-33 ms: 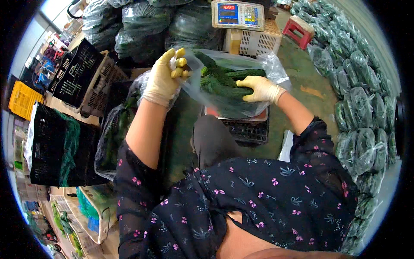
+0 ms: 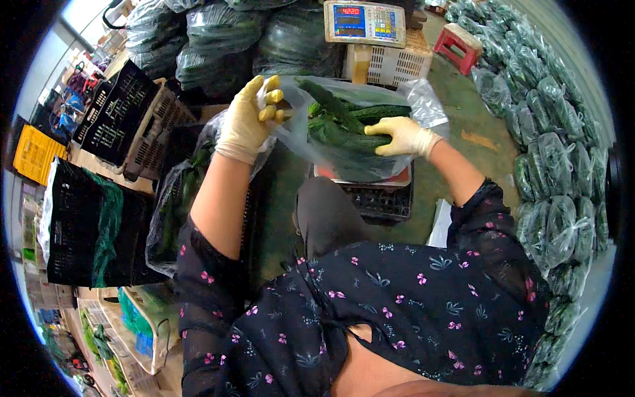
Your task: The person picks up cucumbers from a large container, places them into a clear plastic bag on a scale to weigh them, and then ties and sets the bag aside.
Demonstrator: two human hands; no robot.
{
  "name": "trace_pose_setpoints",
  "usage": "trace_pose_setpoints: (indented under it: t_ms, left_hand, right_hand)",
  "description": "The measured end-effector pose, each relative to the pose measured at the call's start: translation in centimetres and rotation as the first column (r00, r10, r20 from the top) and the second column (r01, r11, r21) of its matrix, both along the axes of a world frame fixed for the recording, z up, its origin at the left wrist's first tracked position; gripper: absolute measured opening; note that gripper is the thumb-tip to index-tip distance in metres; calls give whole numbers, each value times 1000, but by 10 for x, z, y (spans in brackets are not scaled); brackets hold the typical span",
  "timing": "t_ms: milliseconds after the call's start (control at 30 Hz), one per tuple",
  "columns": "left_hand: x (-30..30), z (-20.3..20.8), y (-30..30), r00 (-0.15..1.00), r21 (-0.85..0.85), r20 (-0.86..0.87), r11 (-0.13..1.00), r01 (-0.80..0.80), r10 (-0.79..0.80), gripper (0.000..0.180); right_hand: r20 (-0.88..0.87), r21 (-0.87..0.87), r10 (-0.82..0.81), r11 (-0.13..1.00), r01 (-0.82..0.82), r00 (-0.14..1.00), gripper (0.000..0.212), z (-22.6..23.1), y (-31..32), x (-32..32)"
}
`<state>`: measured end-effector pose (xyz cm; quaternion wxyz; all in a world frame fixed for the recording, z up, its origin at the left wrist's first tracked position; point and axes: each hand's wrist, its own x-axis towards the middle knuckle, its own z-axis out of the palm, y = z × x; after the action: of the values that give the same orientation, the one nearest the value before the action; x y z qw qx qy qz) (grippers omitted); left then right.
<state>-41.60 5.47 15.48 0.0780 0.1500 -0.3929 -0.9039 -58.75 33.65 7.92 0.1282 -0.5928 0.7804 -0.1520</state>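
A clear plastic bag (image 2: 370, 169) of long, bumpy dark-green cucumbers (image 2: 340, 137) lies over the weighing platform (image 2: 400, 177). My left hand (image 2: 251, 116), in a pale glove with yellow fingers, is closed on the bag's edge at the left and holds its mouth spread. From the right, my gloved right hand (image 2: 405, 137) reaches in with thumb and fingers closed around the end of a cucumber. Another cucumber (image 2: 329, 104) slants across the top of the others toward the bag's far left. The lower cucumbers show only dimly through the film.
A scale display (image 2: 365, 24) stands beyond the bag, before a white crate (image 2: 400, 63). Filled bags (image 2: 225, 33) are stacked at the far left; many more (image 2: 555, 172) line the right. A red stool (image 2: 458, 49) is far right. Black crates (image 2: 99, 225) stand left.
My left hand has shifted slightly left with the bag's edge. The slanting cucumber on top, smeared before, now shows sharply. My right hand has barely moved.
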Motion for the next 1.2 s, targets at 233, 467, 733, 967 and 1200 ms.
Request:
trace_pose_setpoints:
  t_ms: [233, 467, 733, 967, 1200]
  left_hand:
    - [4, -8, -6, 1000, 16, -17, 1000, 14, -14, 41]
    - [8, -2, 4, 986, -30, -124, 994, 109, -112, 49]
    - [5, 10, 35, 983, -82, -115, 987, 135, -144, 60]
    - [17, 0, 13, 982, 0, -129, 990, 140, -139, 63]
    - [20, -2, 11, 971, 4, -172, 985, 172, -169, 63]
  right_hand:
    - [883, -208, 15, 908, 364, 469, 45, 29, 60, -25]
    - [716, -271, -120, 860, 432, 688, 36, 28, 69, -37]
    - [22, -277, -161, 947, 160, 987, 44, -3, -34, -26]
    - [-263, -382, -200, 920, 89, 944, 43, -12, -36, -18]
    - [-325, -187, -279, 956, 228, 903, 35, -28, -20, 36]
